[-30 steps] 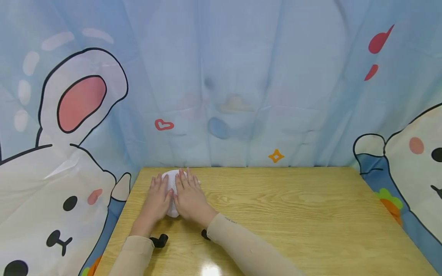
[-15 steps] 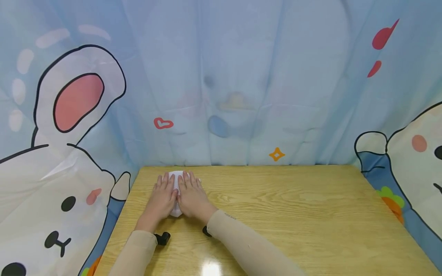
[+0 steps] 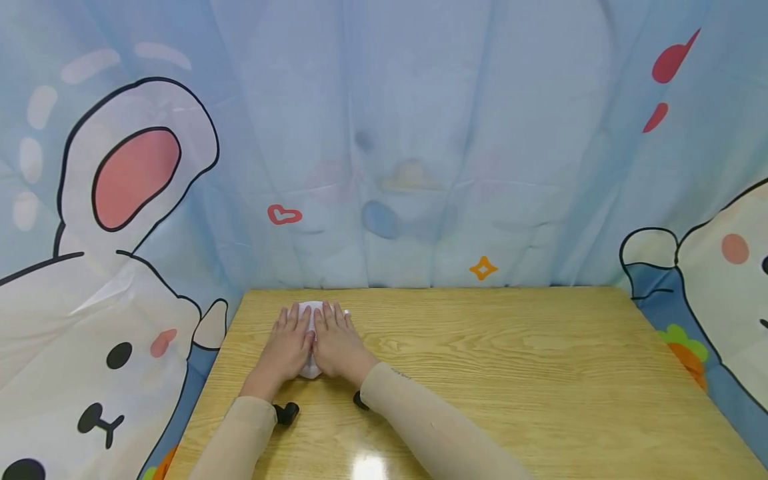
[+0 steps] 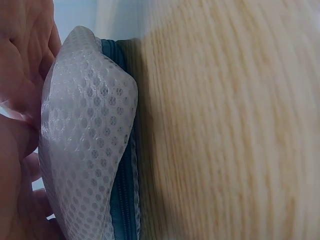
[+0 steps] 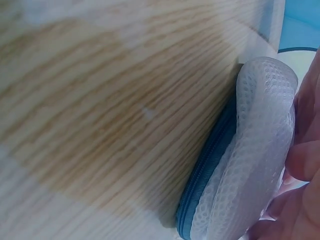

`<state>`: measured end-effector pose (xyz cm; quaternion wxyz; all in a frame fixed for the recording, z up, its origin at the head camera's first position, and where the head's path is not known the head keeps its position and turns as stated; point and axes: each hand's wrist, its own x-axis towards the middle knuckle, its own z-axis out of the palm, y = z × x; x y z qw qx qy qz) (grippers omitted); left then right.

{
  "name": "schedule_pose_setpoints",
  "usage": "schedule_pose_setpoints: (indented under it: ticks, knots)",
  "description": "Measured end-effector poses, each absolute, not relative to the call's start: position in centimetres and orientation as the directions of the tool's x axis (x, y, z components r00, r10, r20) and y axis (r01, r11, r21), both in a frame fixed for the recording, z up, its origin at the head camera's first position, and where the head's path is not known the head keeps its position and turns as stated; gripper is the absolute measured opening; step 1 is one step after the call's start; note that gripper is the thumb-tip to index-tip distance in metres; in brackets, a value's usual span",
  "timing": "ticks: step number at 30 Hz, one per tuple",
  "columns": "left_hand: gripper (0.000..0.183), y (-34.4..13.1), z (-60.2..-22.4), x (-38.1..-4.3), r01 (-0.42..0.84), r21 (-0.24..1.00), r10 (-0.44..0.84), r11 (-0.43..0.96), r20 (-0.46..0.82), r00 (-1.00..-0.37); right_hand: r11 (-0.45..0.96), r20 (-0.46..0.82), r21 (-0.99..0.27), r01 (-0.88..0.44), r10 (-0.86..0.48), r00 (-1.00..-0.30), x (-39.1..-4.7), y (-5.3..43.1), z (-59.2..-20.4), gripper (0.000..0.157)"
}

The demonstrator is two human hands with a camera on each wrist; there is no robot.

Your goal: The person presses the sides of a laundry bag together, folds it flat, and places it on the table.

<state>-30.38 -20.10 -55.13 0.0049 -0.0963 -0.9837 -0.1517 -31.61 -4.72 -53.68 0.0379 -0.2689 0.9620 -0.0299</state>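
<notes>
A white mesh zip bag [image 3: 310,369] lies at the table's back left, mostly covered by two hands in the head view. My left hand [image 3: 288,347] rests on its left part, fingers extended toward the back edge. Beside it, my right hand [image 3: 337,345] lies flat over the right part, the two thumbs close together. From the left wrist, the bag's honeycomb mesh [image 4: 90,135] bulges up beneath the palm, with a teal zipper [image 4: 122,200] along its lower side by the table. The right wrist view shows the same teal zipper edge [image 5: 202,170] under the puffed mesh [image 5: 257,150].
The wooden table [image 3: 510,373] extends to the right and toward the front. Behind it hangs a light blue curtain [image 3: 420,133] with cartoon rabbit prints. Black wrist-camera mounts [image 3: 287,413] stick out near the sleeves.
Both hands and the bag have shifted slightly to the right. The hands have drawn closer together, so less of the bag shows between them.
</notes>
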Motion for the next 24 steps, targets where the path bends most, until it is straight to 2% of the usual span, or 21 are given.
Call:
schedule_pose_setpoints:
  ticks: [13,24]
  knots:
    - [0.058,-20.03,-55.66,-30.67,0.173,0.300,0.185,0.938,-0.009,-0.983,0.855,-0.135,-0.154,-0.496,-0.515,-0.846,-31.91,-4.75,-53.48,0.061]
    - [0.059,-20.08,-55.64,-30.90,0.160,0.336,0.191,0.928,-0.059,-0.980,0.849,-0.170,-0.134,-0.511,-0.528,-0.832,-32.53,-4.78,-53.76,0.060]
